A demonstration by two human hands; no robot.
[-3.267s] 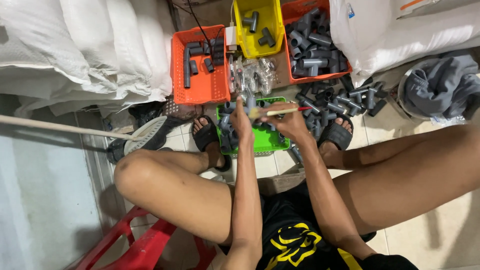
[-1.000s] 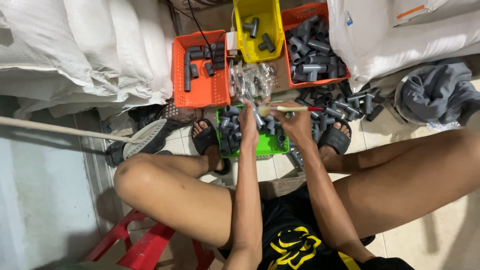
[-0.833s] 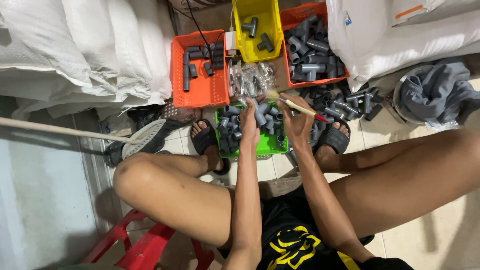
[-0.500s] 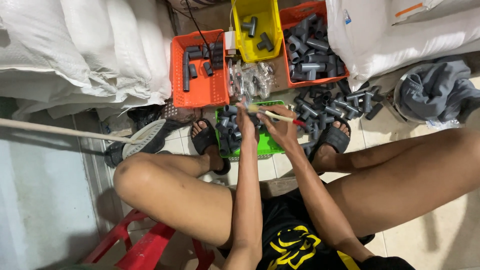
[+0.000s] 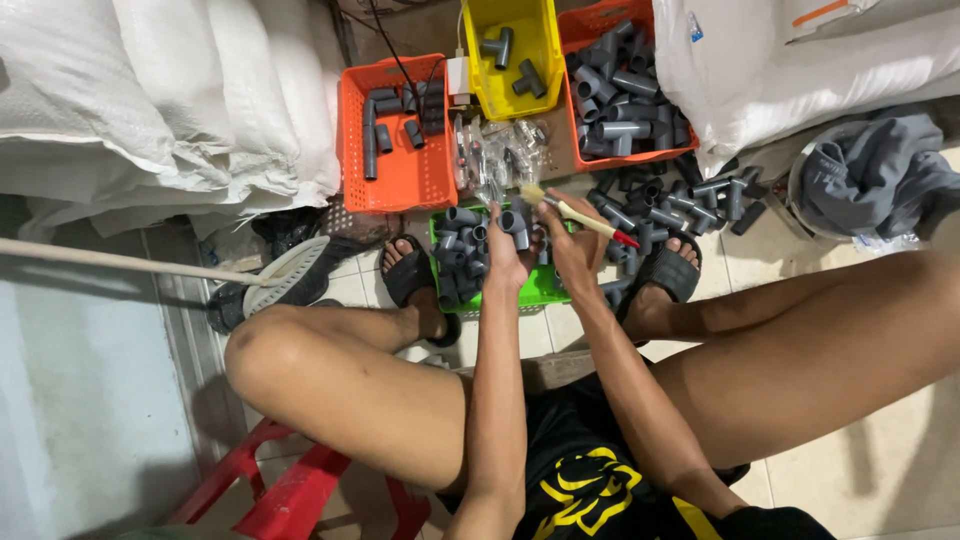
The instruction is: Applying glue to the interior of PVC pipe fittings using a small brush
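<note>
**Seated worker brushing a grey pipe fitting over the green tray**

Largest items first. White woven sacks (image 5: 150,100) fill the frame from 9 to 11 o'clock; a second stack of sacks (image 5: 830,60) sits at 1 o'clock. The person's bare legs span the lower half, sandalled feet planted either side of the work area. A red plastic stool (image 5: 290,490) shows at 7 o'clock. A grey cloth bundle (image 5: 880,180) lies at 2 o'clock.

Containers, at 12 o'clock: an orange basket (image 5: 395,185) holding a few grey fittings; a yellow bin (image 5: 510,95) with several tee fittings; a second orange basket (image 5: 585,150), heaped with grey fittings. Loose grey fittings (image 5: 690,195) spread over the floor between that basket and the right foot. A bunch of clear plastic bags (image 5: 495,155) lies just below the yellow bin.

A green tray (image 5: 545,290) rests on the floor between the feet, near frame centre, partly filled with grey fittings.

Hands: the left hand (image 5: 508,255) is clenched around a grey elbow fitting (image 5: 514,222), held above the green tray. The right hand (image 5: 578,245) grasps a small paintbrush (image 5: 580,215) with a pale wooden handle tipped red; its bristles point to 10 o'clock and sit just beside the held fitting. Whether bristles touch the fitting cannot be determined.

A long pale pole (image 5: 120,262) crosses the floor at 9 o'clock.
</note>
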